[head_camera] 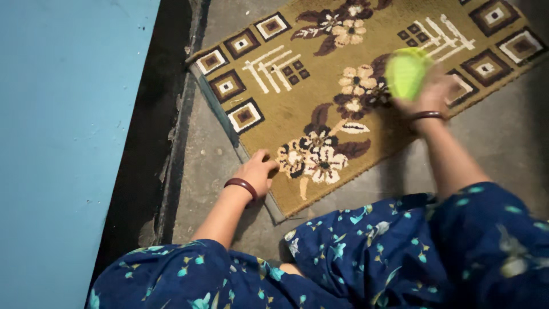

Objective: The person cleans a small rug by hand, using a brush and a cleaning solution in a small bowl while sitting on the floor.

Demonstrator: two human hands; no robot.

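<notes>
The left hand (257, 171) is pressing on the near edge of the patterned brown mat (349, 86), its fingers curled together beside a printed flower. The right hand (429, 91) is gripping a lime-green brush (406, 71), which is blurred and sitting just beyond its fingers, over the mat's middle on the concrete floor (503, 137).

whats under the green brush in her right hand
The patterned doormat lies under the green brush, near its brown flowers. The right hand grips it. The brush is blurred, so contact and the patch beneath cannot be seen.
</notes>
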